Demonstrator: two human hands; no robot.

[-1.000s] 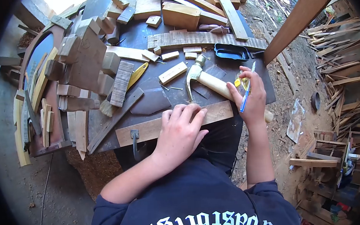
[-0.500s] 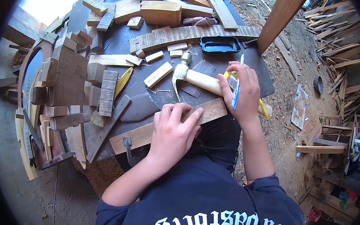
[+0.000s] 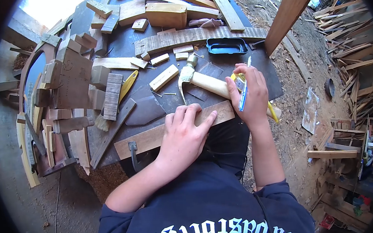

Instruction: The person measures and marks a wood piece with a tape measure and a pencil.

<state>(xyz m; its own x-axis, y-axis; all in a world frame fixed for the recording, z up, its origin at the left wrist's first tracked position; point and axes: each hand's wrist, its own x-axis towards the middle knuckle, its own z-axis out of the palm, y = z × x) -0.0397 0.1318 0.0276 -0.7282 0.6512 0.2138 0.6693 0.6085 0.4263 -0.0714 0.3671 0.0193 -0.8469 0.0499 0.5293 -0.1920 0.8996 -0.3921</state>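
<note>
A long wooden strip (image 3: 147, 141) lies along the near edge of the table. My left hand (image 3: 183, 132) grips it across its middle, fingers bent over the far side and thumb stretched along the top. A metal clamp (image 3: 133, 151) sits on the strip's left end. Beyond the strip's right end, my right hand (image 3: 255, 93) is closed around a blue-and-white pen (image 3: 243, 96), its tip pointing up. A yellow item (image 3: 274, 112) shows behind that hand; its kind is mostly hidden. A claw hammer (image 3: 208, 83) lies just past the strip, its handle passing behind my right hand.
Wood offcuts (image 3: 164, 77), loose nails (image 3: 170, 93) and a black tray (image 3: 227, 46) lie on the table (image 3: 143, 91). Stacked wooden blocks (image 3: 71, 75) and a yellow-handled brush (image 3: 128, 84) are at the left. A wooden post (image 3: 294, 11) rises at the right, near scrap wood (image 3: 356, 46).
My left hand has slid slightly to the right along the wooden strip. My right hand keeps its hold on the pen, nearly unmoved.
</note>
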